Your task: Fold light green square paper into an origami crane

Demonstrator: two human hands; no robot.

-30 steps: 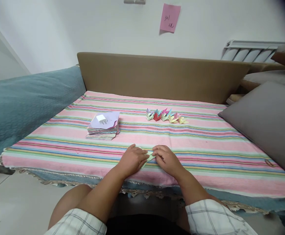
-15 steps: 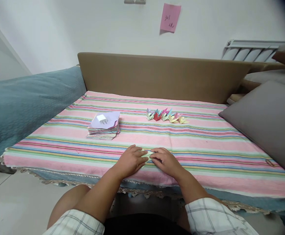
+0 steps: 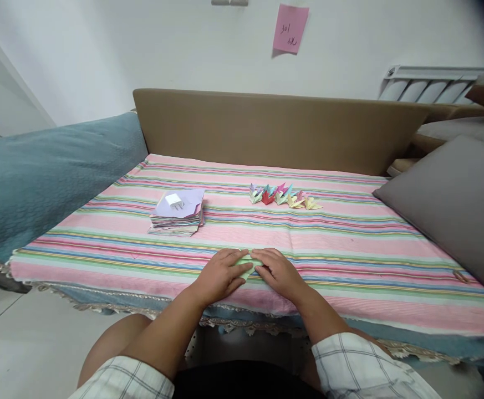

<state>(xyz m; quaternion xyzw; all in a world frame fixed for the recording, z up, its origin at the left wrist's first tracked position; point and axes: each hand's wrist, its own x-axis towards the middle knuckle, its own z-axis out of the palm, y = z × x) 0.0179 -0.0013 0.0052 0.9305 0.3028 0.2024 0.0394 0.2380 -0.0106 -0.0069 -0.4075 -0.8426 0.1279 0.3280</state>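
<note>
A small piece of light green origami paper (image 3: 247, 272) lies on the striped cloth in front of me, partly hidden by fingers. My left hand (image 3: 219, 275) holds its left side, fingers laid over it and thumb at the near edge. From the other side my right hand (image 3: 281, 272) grips the paper's right part, thumb and fingertips close together on it. Farther back, several folded paper cranes (image 3: 281, 195) in different colours stand in two rows. To the left sits a stack of paper sheets (image 3: 192, 200), with a white plug adapter (image 3: 174, 200) on top.
The striped cloth (image 3: 112, 221) covers the sofa seat. A blue armrest (image 3: 59, 160) bounds it at left, a brown backrest (image 3: 266, 133) behind. Grey cushions (image 3: 453, 194) lean at right. A small brown object (image 3: 460, 276) lies near the right front edge.
My hands have shifted slightly on the green paper, the right fingertips moving a little left. More of the paper shows between them. The cranes and stack stay put.
</note>
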